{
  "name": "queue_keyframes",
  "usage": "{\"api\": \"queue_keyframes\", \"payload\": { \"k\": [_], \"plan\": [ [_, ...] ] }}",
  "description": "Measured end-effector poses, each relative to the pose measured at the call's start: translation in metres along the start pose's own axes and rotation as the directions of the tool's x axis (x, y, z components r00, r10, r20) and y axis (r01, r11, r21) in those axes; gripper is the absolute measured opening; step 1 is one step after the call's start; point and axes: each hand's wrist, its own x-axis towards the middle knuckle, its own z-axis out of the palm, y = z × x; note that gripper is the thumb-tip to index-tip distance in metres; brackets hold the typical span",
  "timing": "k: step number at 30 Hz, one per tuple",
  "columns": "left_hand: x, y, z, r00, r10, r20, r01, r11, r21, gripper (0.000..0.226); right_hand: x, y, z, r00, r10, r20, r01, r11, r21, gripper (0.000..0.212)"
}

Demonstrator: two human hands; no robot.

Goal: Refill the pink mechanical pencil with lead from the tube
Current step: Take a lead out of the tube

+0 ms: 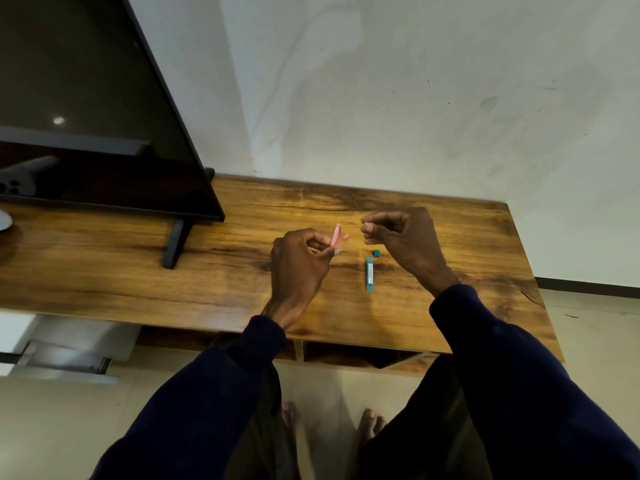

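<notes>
My left hand [299, 259] holds the pink mechanical pencil [335, 236] upright above the wooden table [138, 271], with its fingers closed around the lower part. A little to the right, my right hand [398, 233] is pinched shut at about the same height as the pencil's top; whatever sits between its fingertips is too small to make out. The teal lead tube [370, 274] lies flat on the table between and below my hands. Its small teal cap [376, 252] rests just beyond the tube's far end.
A dark TV screen [86, 116] stands on the table's left part, its black foot [175, 242] reaching toward the front. A white wall runs behind the table. The table's right edge [540, 289] drops to a tiled floor.
</notes>
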Motion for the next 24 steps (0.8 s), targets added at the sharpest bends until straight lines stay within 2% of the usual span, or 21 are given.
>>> {"api": "queue_keyframes", "payload": {
  "k": [8, 15, 24],
  "plan": [
    [0.015, -0.017, 0.005, 0.992, -0.095, 0.088, 0.086, 0.991, 0.106, 0.011, 0.0, 0.033, 0.002, 0.996, 0.089, -0.025, -0.09, 0.994, -0.061, 0.011],
    [0.019, -0.031, 0.014, 0.985, -0.115, 0.126, 0.095, 0.983, 0.154, 0.015, 0.006, 0.045, 0.0, 0.995, 0.08, -0.067, -0.09, 0.983, -0.161, 0.012],
    [0.021, -0.038, 0.023, 0.983, -0.112, 0.144, 0.082, 0.977, 0.198, 0.02, 0.01, 0.057, 0.004, 0.997, 0.072, 0.021, -0.06, 0.935, -0.351, 0.019]
  ]
}}
